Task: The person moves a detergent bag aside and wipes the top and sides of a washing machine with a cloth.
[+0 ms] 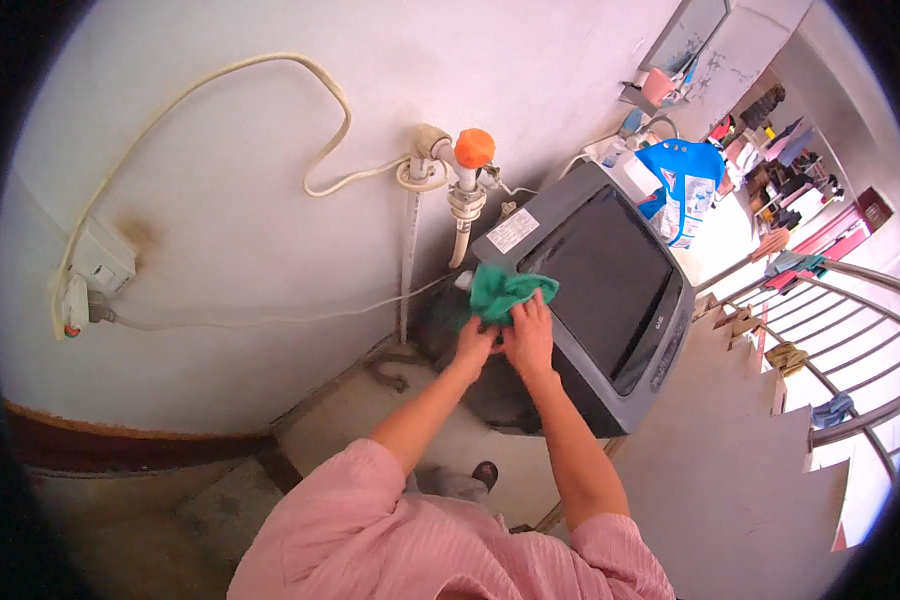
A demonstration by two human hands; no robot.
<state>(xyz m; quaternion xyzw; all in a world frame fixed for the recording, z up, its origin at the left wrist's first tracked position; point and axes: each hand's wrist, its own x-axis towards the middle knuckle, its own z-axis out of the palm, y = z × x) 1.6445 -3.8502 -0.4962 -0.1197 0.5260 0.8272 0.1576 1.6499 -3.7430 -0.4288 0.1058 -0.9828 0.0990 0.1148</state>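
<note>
A green cloth (504, 291) is bunched at the near left edge of a dark grey top-loading washing machine (596, 281), whose dark lid is down. My right hand (529, 330) grips the cloth's lower right part, fingers on the fabric. Close beside it, my left hand (478, 345) is at the cloth's lower edge; its fingertips are partly hidden, so its hold is unclear. Just behind the cloth, a small whitish thing (463, 280) shows, too blurred to name.
An orange-handled tap (474, 148) and pale pipes stand against the wall. A power cable (270, 324) runs from a wall socket (103, 259) towards the machine. A blue and white bag (682, 187) lies beyond the machine. Stair railings (847, 300) rise at the right.
</note>
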